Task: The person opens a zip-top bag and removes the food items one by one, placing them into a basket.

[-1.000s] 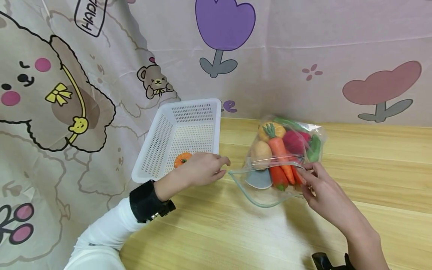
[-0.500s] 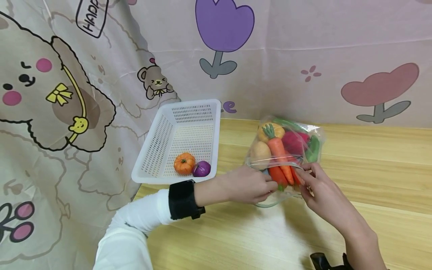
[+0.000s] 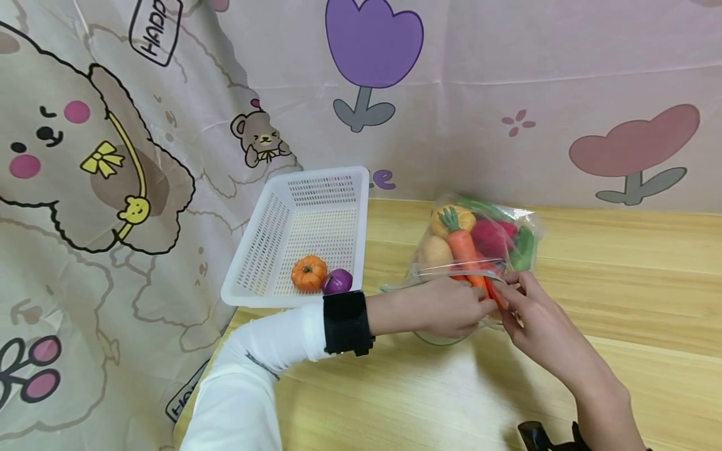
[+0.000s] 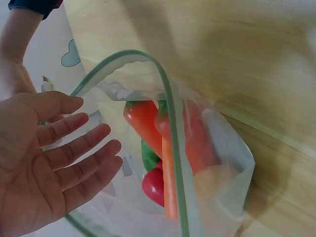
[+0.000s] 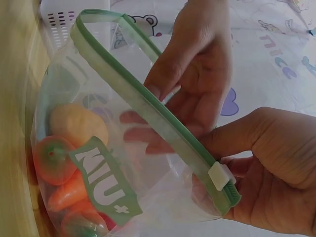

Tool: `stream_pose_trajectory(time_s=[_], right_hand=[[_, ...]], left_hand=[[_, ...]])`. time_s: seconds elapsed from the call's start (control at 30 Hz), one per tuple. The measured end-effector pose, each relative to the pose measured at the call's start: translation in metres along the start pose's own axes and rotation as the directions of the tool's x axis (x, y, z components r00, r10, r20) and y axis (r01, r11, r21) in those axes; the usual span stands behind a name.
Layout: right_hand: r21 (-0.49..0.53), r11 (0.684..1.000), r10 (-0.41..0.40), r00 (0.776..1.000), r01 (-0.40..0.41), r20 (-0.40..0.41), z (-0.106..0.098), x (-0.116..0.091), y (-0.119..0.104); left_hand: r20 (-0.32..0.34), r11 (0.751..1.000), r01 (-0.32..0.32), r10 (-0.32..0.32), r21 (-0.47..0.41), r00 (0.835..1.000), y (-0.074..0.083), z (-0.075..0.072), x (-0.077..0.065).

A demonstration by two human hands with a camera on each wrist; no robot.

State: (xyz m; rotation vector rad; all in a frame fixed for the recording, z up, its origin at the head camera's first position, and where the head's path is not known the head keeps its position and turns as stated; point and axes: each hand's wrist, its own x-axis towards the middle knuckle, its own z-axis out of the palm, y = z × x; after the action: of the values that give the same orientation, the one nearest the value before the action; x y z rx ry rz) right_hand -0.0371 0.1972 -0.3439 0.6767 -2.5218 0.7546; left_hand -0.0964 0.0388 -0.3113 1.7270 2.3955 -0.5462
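Clear green-edged slider bag (image 5: 106, 181), on wood-grain table (image 3: 395, 401), right of white perforated basket (image 3: 361, 232); contents include carrot (image 3: 464, 246), red pepper (image 4: 142, 121). Right hand (image 3: 536, 319): pinching bag's edge beside white slider (image 5: 221, 176). Left hand (image 4: 61, 158): fingers extended at bag's mouth, grasping nothing. Basket contents: orange pumpkin (image 3: 308, 274), purple onion (image 3: 337, 282).

One basket (image 3: 316, 228), one bag (image 5: 106, 182). In the basket, one pumpkin (image 3: 308, 274) and one onion (image 3: 336, 282); in the bag, one potato (image 3: 436, 252), one carrot (image 3: 462, 245), at least two red peppers (image 4: 142, 121).

Pale cartoon-printed cloth backdrop (image 3: 479, 62), purple tulip print (image 3: 375, 44), light wood-grain tabletop (image 3: 637, 275), soft glare (image 3: 417, 391)
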Motion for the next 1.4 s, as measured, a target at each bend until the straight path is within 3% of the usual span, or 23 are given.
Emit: stream_pose_trajectory(time_s=[0.2, 0.53, 0.73, 0.9, 1.1, 1.2, 1.4], right_hand=[[-0.013, 1.0, -0.014, 1.0, 0.014, -0.006, 0.0, 0.0, -0.001], [-0.011, 1.0, -0.011, 1.0, 0.012, 0.006, 0.001, 0.0, 0.0], [-0.01, 1.0, 0.002, 1.0, -0.002, 0.016, 0.001, 0.0, 0.0], [-0.013, 1.0, 0.002, 1.0, -0.001, 0.011, 0.001, 0.0, 0.001], [-0.001, 1.0, -0.009, 1.0, 0.009, 0.0, 0.002, 0.0, 0.001], [-0.002, 1.0, -0.014, 1.0, 0.014, 0.0, 0.002, 0.0, 0.001], [-0.007, 1.0, -0.01, 1.0, 0.011, 0.011, 0.002, 0.0, 0.003]], left_hand=[[0.07, 0.999, 0.034, -0.036, 0.031, 0.997, 0.0, 0.001, 0.014], [0.156, 0.997, -0.005, -0.007, 0.073, 0.988, -0.002, 0.013, 0.04], [0.259, 0.994, 0.016, -0.043, 0.105, 0.965, -0.001, 0.021, 0.05], [0.313, 0.996, 0.052, -0.07, 0.067, 0.947, 0.0, 0.025, 0.056], [0.391, 0.99, 0.113, -0.139, 0.089, 0.91, 0.008, 0.03, 0.063], [0.398, 0.986, 0.115, -0.154, 0.119, 0.904, 0.009, 0.031, 0.064], [0.382, 0.982, 0.108, -0.159, 0.152, 0.91, 0.01, 0.034, 0.064]])
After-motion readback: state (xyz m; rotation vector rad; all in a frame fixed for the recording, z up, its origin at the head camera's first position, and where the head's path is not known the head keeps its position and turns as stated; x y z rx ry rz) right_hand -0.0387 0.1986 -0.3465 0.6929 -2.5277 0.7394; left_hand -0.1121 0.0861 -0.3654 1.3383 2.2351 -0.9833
